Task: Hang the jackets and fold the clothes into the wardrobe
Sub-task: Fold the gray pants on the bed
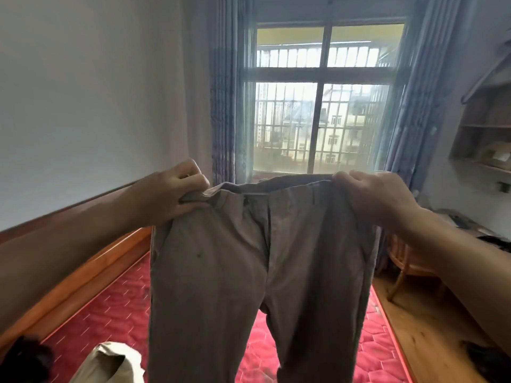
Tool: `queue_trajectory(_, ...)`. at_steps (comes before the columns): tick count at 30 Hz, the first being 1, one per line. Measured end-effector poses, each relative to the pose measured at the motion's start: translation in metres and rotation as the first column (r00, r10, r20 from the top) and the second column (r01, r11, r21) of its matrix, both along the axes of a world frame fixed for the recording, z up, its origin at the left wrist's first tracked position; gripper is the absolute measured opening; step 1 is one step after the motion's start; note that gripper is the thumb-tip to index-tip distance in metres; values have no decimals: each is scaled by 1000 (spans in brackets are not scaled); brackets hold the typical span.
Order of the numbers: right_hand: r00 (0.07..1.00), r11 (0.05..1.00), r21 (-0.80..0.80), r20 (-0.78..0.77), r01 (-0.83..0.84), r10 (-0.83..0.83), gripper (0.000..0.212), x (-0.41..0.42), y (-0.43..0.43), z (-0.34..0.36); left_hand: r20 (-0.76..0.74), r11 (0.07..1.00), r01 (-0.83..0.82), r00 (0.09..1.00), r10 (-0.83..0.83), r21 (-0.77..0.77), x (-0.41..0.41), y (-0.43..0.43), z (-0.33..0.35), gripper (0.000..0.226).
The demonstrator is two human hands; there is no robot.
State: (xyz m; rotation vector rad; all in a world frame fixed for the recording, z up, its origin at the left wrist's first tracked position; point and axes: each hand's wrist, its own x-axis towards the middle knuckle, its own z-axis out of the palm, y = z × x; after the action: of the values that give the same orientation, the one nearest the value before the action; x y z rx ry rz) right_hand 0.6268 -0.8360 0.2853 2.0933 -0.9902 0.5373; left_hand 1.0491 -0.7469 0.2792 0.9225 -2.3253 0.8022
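A pair of greyish-brown cotton trousers hangs in the air over the bed, held up by its waistband with the front facing us and both legs dropping out of sight at the bottom edge. The left hand grips the waistband's left corner, fingers curled tight and bunching the cloth under the thumb. The right hand holds the right corner, fingers folded over the band's top edge. Under the trousers lies the red quilted mattress cover, with the orange-brown wooden bed frame running along the pale wall. A cream-coloured crumpled garment lies on the bed at lower left, and something dark and blurred sits just beside it. Straight ahead is the barred window between blue curtains; a wooden chair stands to the right of the bed.
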Motion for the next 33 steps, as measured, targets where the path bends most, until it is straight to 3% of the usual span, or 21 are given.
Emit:
queue_trajectory(5, 998, 995, -81, -16, -55, 54, 19, -4, -7, 3, 168, 966, -76, 979, 120, -248, 0, -1, 9, 17)
queue_trajectory(7, 997, 993, -86, 4, -77, 78, 18, -4, -4, 4, 166, 977, -122, 975, 151, -173, -1, -3, 10, 7)
queue_trajectory(11, 996, 995, -56, 29, -86, 88, 23, 1, 1, 2, 115, 974, -180, 980, 164, 141, -9, -6, 1, 54)
queue_trajectory(14, 998, 998, -11, 8, -67, 67, 23, 3, 0, -2, 248, 882, -357, 925, 288, 307, -19, -15, -10, 75)
queue_trajectory(17, 998, 998, 21, -35, -57, 57, 27, 6, 2, -8, 208, 767, -402, 916, 344, 500, -30, -21, -21, 75)
queue_trajectory(20, 997, 997, 45, -26, -68, 70, 29, 8, 7, -13, 277, 736, -414, 909, 310, 535, -39, -27, -36, 72)
queue_trajectory(21, 998, 997, 54, -23, -58, 60, 26, 7, 8, -14, 287, 742, -385, 921, 264, 550, -40, -32, -42, 64)
queue_trajectory(23, 999, 996, 85, -49, 5, -1, 21, 5, 8, -17, 465, 825, -378, 870, 162, 421, -48, -27, -43, 24)
queue_trajectory(24, 997, 993, 108, -65, 40, -33, 21, 3, 8, -20, 504, 805, -400, 851, 147, 439, -54, -25, -44, 30)
queue_trajectory(27, 992, 986, 140, -98, 92, -78, 22, 0, 6, -24, 454, 733, -368, 886, 91, 572, -72, -10, -45, 63)
queue_trajectory(28, 990, 983, 147, -105, 111, -96, 22, -1, 7, -24, 469, 746, -365, 880, 80, 558, -73, -8, -48, 64)
queue_trajectory(30, 983, 973, 163, -118, 161, -143, 19, -2, 8, -25, 442, 819, -293, 895, 55, 493, -69, -9, -56, 42)
queue_trajectory(31, 981, 973, 155, -119, 172, -154, 23, -2, 7, -25, 382, 810, -277, 922, 71, 518, -68, -7, -57, 35)
queue_trajectory(33, 985, 981, 137, -123, 140, -123, 29, -5, 6, -29, 286, 804, -247, 953, 100, 540, -63, -6, -59, 42)
